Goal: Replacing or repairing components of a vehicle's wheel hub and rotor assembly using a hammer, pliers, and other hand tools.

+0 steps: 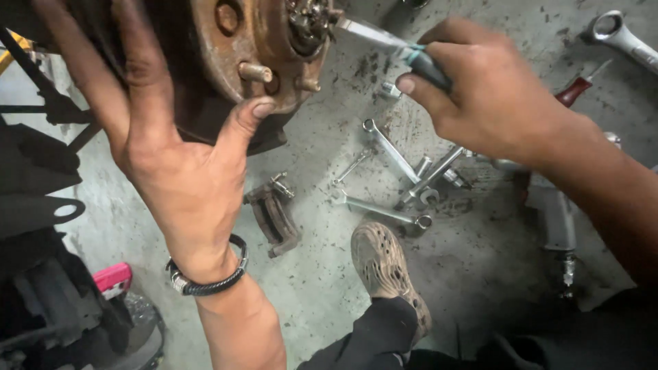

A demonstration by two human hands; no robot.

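Note:
A rusty wheel hub (257,41) with studs hangs at the top centre. My left hand (171,151) is spread against it, thumb pressed on the lower rim, fingers reaching up behind the disc; a dark bracelet circles the wrist. My right hand (480,96) grips the dark handle of a screwdriver (384,38), whose flat metal blade points left into the greasy centre of the hub.
On the concrete floor lie several wrenches (391,147), a socket, brake pads (274,216), a red-handled tool (579,88), a large spanner (624,38) and a grey impact gun (555,212). My tan perforated shoe (384,264) rests below. A pink object (113,277) sits lower left.

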